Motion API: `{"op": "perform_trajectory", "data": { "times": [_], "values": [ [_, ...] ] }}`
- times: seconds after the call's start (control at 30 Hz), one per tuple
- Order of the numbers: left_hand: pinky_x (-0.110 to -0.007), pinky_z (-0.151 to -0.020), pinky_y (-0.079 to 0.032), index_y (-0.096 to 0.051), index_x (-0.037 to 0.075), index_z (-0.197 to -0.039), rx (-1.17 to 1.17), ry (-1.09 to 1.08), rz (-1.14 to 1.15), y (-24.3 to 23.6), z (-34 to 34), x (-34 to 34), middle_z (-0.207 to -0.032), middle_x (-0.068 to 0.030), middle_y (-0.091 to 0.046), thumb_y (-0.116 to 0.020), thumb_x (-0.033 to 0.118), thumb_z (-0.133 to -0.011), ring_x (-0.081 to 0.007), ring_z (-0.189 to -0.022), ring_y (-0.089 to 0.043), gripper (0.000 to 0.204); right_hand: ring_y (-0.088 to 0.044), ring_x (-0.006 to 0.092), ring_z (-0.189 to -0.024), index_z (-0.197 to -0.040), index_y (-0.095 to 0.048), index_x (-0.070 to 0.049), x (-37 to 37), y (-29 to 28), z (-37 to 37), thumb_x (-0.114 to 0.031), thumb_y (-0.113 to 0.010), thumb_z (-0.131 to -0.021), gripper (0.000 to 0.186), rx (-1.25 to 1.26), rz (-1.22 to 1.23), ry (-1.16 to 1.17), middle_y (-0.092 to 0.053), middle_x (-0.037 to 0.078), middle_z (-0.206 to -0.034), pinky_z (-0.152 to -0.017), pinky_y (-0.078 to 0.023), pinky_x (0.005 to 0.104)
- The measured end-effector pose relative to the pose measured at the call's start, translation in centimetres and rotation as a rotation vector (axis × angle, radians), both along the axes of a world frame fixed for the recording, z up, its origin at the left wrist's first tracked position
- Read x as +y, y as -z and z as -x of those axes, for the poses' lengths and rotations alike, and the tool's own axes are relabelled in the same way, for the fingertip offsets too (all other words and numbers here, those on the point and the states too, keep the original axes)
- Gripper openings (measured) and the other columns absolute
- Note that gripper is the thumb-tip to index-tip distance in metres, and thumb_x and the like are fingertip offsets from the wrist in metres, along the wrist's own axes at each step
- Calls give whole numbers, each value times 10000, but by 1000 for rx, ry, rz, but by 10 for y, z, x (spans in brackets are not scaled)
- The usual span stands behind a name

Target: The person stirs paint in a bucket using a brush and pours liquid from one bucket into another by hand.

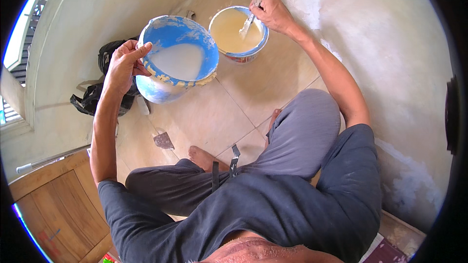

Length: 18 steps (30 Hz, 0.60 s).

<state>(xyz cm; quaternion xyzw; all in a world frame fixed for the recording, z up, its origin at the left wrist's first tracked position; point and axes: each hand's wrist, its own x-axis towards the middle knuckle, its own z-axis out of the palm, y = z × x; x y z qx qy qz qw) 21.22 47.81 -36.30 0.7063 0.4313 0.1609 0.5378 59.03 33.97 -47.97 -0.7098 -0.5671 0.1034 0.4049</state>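
My left hand (127, 62) grips the rim of a large bucket (161, 36), its thumb over the edge. The bucket is blue inside, crusted with dried paint, and holds white liquid. It leans toward me, its mouth facing my side. To its right stands a smaller tub (264, 39) with a blue rim, filled with cream-coloured paint. Above that tub's right edge, my right hand (274, 15) is closed around a narrow flat paint-smeared tool (248, 23). The tool's whitish lower end reaches down over the paint; whether it touches the surface I cannot tell.
Black plastic bags (92, 97) lie left of the large bucket. A dark triangular scrap (164, 140) rests on the tiled floor (204, 117) near my bare foot (202, 157). Walls rise close on both sides, with a wooden panel (63, 209) at lower left.
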Motion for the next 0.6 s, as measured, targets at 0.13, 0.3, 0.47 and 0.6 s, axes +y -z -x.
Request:
{"op": "perform_trajectory", "data": {
  "times": [0.13,0.3,0.47,0.6],
  "values": [
    [-191,-457,-498,-548,91,-866,-3,6,-65,-7,5,-2,-641,18,-594,-731,335,-901,-55,-455,-564,307,-580,335,-569,-753,-614,-8,-14,-2,20,-245,-537,-895,287,-61,-119,35,-591,206,-658,-584,-475,440],
    [-182,-445,-491,-552,83,-846,-29,10,-120,-21,8,-5,-635,12,-587,-750,324,-887,-58,-443,-558,314,-580,382,-578,-758,-620,-6,-24,-8,41,-235,-547,-889,274,-115,-114,86,-604,210,-663,-586,-480,459],
    [-189,-449,-504,-557,61,-856,-34,7,-164,-39,14,-6,-629,1,-580,-755,311,-883,-61,-439,-556,319,-590,404,-594,-765,-615,-2,-27,-22,64,-229,-545,-887,267,-180,-182,119,-604,223,-670,-593,-479,477],
    [-194,-449,-509,-561,56,-857,-31,2,-190,-45,20,-9,-624,-4,-581,-759,314,-877,-61,-440,-560,325,-598,411,-603,-764,-609,3,-30,-30,83,-228,-547,-885,268,-165,-180,109,-606,234,-681,-601,-482,481]
  ]
}}
